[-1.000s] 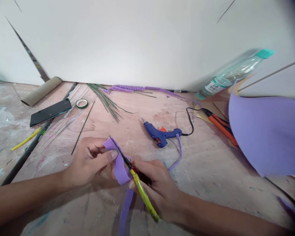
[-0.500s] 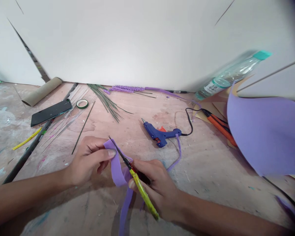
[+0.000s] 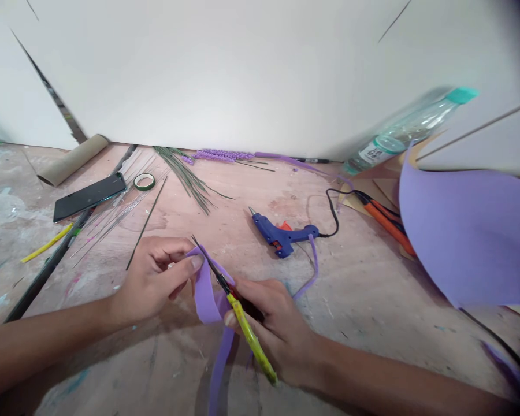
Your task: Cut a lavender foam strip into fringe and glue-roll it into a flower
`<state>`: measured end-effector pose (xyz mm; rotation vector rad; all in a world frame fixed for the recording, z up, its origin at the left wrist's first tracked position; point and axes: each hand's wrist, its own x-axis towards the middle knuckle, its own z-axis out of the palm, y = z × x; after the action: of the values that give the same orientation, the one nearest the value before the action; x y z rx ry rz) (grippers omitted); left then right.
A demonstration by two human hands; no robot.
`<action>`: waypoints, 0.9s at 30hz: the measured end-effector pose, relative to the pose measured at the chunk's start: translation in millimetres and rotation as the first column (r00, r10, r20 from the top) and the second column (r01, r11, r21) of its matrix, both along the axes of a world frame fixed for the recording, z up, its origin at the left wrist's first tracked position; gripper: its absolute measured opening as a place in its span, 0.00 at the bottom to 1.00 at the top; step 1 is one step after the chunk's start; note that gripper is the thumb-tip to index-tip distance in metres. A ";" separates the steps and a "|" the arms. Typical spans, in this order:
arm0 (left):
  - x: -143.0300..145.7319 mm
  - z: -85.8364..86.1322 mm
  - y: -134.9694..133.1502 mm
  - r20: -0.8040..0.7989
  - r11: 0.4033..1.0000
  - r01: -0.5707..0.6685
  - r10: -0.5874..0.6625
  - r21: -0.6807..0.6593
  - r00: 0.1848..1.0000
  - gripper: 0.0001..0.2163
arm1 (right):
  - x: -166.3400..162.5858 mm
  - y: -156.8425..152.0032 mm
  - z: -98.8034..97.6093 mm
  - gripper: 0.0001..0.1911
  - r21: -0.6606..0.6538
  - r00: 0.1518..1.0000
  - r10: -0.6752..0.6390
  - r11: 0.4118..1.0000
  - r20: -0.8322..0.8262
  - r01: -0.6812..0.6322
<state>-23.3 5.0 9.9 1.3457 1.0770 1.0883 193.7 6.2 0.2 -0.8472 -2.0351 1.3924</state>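
Between thumb and fingers, my left hand (image 3: 162, 274) pinches the upper end of a purple foam strip (image 3: 205, 297). The strip curls in a loop beneath the hand and its tail hangs down toward the bottom edge. My right hand (image 3: 271, 323) is closed around scissors (image 3: 248, 332) with a yellow-wrapped handle; the other handle is mostly hidden by the fingers. The dark blades point up and left, lying along the strip's edge beside my left thumb. A blue glue gun (image 3: 281, 234) lies on the surface beyond my right hand.
Left lie a phone (image 3: 89, 196), cardboard tube (image 3: 73, 160), green tape roll (image 3: 144, 182) and thin wires. Green stems (image 3: 186, 176) and purple beaded sprigs (image 3: 223, 155) rest by the white wall. At right are a plastic bottle (image 3: 409, 133), orange-handled pliers (image 3: 385, 225) and a curled purple sheet (image 3: 468, 237).
My left hand has shifted slightly, and the strip's top end has tilted over beside the blades. The scissors stay in my right hand at nearly the same spot.
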 end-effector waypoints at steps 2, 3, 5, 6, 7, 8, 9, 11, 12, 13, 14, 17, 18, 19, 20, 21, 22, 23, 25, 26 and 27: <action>-0.5 0.9 -0.3 -0.005 1.000 0.002 -0.002 0.006 1.000 0.17 | 0.0 -0.6 -0.4 0.27 0.008 1.000 -0.015 1.000 0.002 0.015; -0.4 1.4 -0.2 -0.006 1.000 0.004 -0.004 0.007 1.000 0.17 | -0.3 -0.7 -0.3 0.27 0.009 1.000 -0.020 1.000 0.001 0.020; 0.2 1.9 0.5 -0.007 1.000 0.014 -0.014 0.007 1.000 0.17 | -1.2 -0.3 0.7 0.27 0.003 1.000 -0.016 1.000 -0.021 0.016; 0.6 2.0 1.0 -0.007 1.000 0.020 -0.020 0.006 1.000 0.16 | -1.7 0.3 1.2 0.27 -0.002 0.999 -0.008 1.000 -0.033 0.008; 1.1 1.9 1.5 -0.006 1.000 0.027 -0.027 0.004 1.000 0.16 | -2.0 0.9 1.7 0.26 -0.005 0.999 0.000 1.000 -0.040 0.000; 1.5 1.8 2.0 -0.005 0.999 0.034 -0.034 0.000 0.999 0.16 | -2.2 1.5 1.9 0.26 -0.006 0.999 0.008 1.000 -0.044 -0.008; 1.8 1.7 2.5 -0.003 0.999 0.039 -0.039 -0.004 0.999 0.16 | -2.2 2.1 1.8 0.26 -0.004 0.999 0.016 1.000 -0.046 -0.016; 2.1 1.8 3.1 0.005 0.999 0.045 -0.045 -0.015 0.999 0.17 | -1.9 2.7 1.2 0.24 0.003 0.999 0.018 1.000 -0.049 -0.018; 2.1 2.1 3.3 0.009 0.999 0.047 -0.047 -0.021 0.999 0.17 | -1.6 2.8 0.9 0.24 0.008 0.998 0.015 1.000 -0.054 -0.015; 2.0 2.4 3.4 0.015 0.998 0.051 -0.051 -0.026 0.999 0.17 | -1.5 2.8 0.8 0.23 0.013 0.998 0.013 1.000 -0.062 -0.012; 2.0 2.7 3.4 0.021 0.998 0.054 -0.054 -0.030 0.998 0.17 | -1.4 2.7 1.0 0.23 0.018 0.997 0.012 1.000 -0.075 -0.011; 2.5 2.5 3.2 0.041 0.996 0.077 -0.075 -0.042 0.996 0.18 | -1.9 3.1 3.1 0.22 0.016 0.992 0.033 0.999 -0.120 -0.032; 2.8 2.0 3.2 0.049 0.995 0.088 -0.085 -0.045 0.995 0.18 | -2.0 3.5 3.7 0.21 0.012 0.991 0.040 0.999 -0.131 -0.039; 3.0 1.4 3.3 0.056 0.994 0.099 -0.096 -0.047 0.994 0.18 | -2.1 3.8 3.9 0.21 0.010 0.990 0.040 0.999 -0.135 -0.039; 3.0 0.8 3.4 0.063 0.993 0.109 -0.106 -0.051 0.992 0.18 | -2.0 4.2 3.7 0.20 0.011 0.991 0.032 0.999 -0.132 -0.031; 2.9 0.2 3.5 0.071 0.991 0.119 -0.116 -0.053 0.991 0.18 | -1.7 4.4 2.9 0.20 0.014 0.992 0.016 1.000 -0.124 -0.014; 2.5 -0.2 3.7 0.077 0.990 0.126 -0.122 -0.057 0.990 0.18 | -1.4 4.5 1.8 0.19 0.018 0.993 -0.002 1.000 -0.117 0.004; 2.0 -0.5 3.7 0.083 0.989 0.133 -0.128 -0.061 0.988 0.18 | -1.1 4.4 0.6 0.20 0.019 0.994 -0.019 1.000 -0.112 0.021; 0.8 -0.5 3.5 0.091 0.987 0.145 -0.139 -0.067 0.986 0.18 | -0.5 4.2 -1.4 0.20 0.008 0.993 -0.032 0.999 -0.116 0.033; 0.3 -0.4 3.3 0.095 0.986 0.152 -0.145 -0.070 0.985 0.18 | -0.5 4.1 -1.8 0.20 -0.006 0.992 -0.023 1.000 -0.128 0.023; 0.0 -0.4 3.1 0.098 0.985 0.158 -0.150 -0.074 0.984 0.18 | -0.6 4.2 -1.6 0.21 -0.021 0.990 -0.009 1.000 -0.142 0.006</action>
<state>-23.3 8.1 9.5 1.2794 0.9238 0.9724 193.1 10.4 -1.4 -0.7415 -1.9118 1.4299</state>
